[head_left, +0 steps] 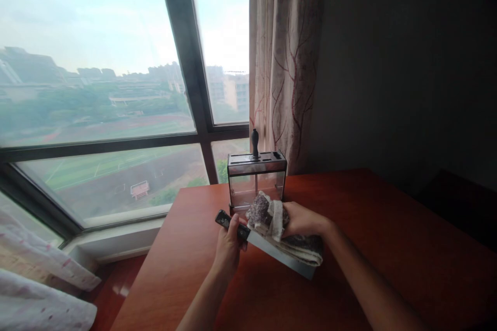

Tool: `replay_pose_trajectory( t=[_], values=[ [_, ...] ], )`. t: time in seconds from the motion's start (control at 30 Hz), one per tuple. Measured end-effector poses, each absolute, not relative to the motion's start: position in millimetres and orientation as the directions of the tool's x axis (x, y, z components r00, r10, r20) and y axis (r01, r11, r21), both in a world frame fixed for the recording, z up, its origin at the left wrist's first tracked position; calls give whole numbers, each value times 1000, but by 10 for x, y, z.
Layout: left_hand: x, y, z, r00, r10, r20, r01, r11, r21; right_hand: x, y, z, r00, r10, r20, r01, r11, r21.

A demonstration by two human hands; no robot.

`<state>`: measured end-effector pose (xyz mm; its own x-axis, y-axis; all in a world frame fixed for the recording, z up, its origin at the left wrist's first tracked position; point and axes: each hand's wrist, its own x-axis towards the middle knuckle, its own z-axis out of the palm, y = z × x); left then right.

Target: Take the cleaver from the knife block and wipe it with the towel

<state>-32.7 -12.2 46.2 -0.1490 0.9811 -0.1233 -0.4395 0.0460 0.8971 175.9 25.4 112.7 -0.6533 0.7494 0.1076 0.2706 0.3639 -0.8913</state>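
Note:
My left hand is closed around the black handle of a kitchen knife, with the thumb along the handle's top. The wide blade points right and toward me, above the table. Bunched in my right hand is a grey and white cloth, which lies over the blade's upper side and hides part of it. A fold of the cloth hangs along the blade toward its tip. Just beyond the cloth stands a clear-sided knife block with a dark frame; one dark-handled tool stands upright in it.
The reddish-brown wooden table reaches toward the window at the left. A patterned curtain hangs behind the knife block, and another curtain is at the lower left. A dark wall fills the right side.

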Motion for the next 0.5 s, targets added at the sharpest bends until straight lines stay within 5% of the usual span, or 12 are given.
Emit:
replay_pose_trajectory(
  t=[0.17, 0.5],
  values=[
    [-424, -92, 478, -184, 977, -105, -418, 19, 908, 1757, 262, 1065, -670, 730, 135, 256, 398, -881],
    [-508, -54, 547, -272, 956, -108, -509, -48, 860, 2117, 222, 1050, -717, 682, -142, 417, 257, -872]
  ],
)
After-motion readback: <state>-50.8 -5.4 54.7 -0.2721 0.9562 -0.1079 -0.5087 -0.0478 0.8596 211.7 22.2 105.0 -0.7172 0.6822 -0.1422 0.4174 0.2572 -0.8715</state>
